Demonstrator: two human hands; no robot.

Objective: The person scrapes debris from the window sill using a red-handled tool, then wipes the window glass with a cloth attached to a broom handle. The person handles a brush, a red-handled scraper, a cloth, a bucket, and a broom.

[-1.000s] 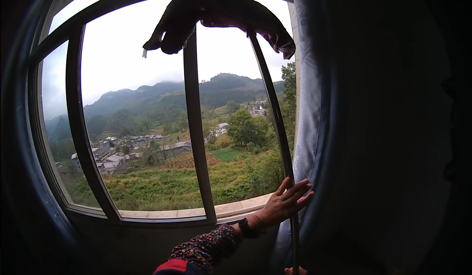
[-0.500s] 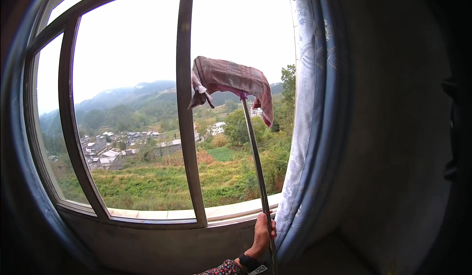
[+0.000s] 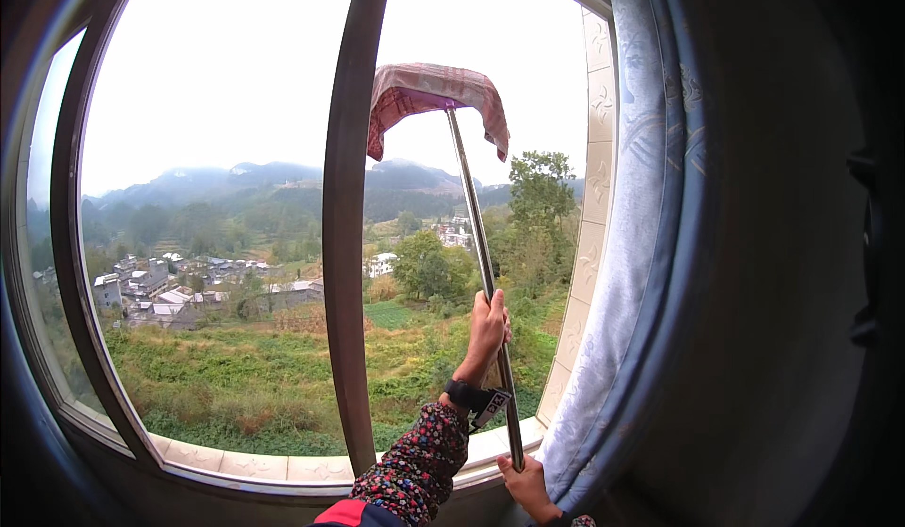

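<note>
A flat mop on a long metal pole (image 3: 474, 202) stands up in front of the window's right section, its top leaning left. A red and grey checked cloth (image 3: 438, 79) is draped over the mop head, its ends hanging down; a bit of purple shows underneath. The cloth's left end meets the dark upright window frame. My left hand (image 3: 487, 331), with a black band at its wrist and a flowered sleeve, is closed around the middle of the pole. Lower down, my right hand (image 3: 528, 489) grips the pole's bottom end near the sill.
The dark upright frame bar (image 3: 351, 216) stands just left of the pole. A pale blue curtain (image 3: 622, 272) hangs close on the right. The tiled sill (image 3: 250, 464) runs along the bottom. Outside are green fields, houses and misty hills.
The mop head has risen, and the cloth's bunched left end now hangs flatter. My left hand is higher in view, and my right hand has appeared on the pole's lower end.
</note>
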